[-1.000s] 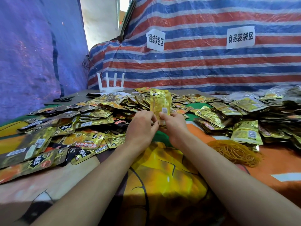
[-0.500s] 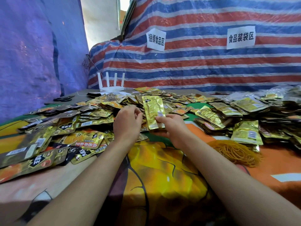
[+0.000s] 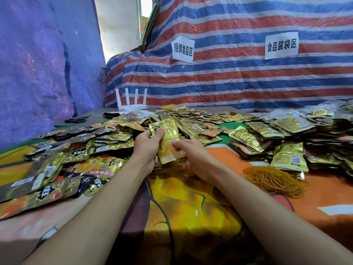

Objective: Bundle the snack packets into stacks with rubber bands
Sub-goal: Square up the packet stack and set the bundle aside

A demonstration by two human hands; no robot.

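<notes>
A small stack of gold snack packets lies tilted between my two hands at the centre of the table. My right hand grips the stack's lower right side, thumb on top. My left hand pinches a further gold packet at its upper left corner, laid over the stack's far end. Loose gold and dark packets spread across the left and back of the table. A heap of yellow rubber bands lies to the right of my right forearm.
More gold packets are piled at the right. A white router with antennas stands at the back, black scissors to its left. Striped tarpaulin with two paper signs closes the back; blue tarpaulin closes the left. The table wears a colourful printed cloth.
The stack was held upright by both hands, then lowered flat. My left hand let go, reached into the pile and now brings another packet onto the stack.
</notes>
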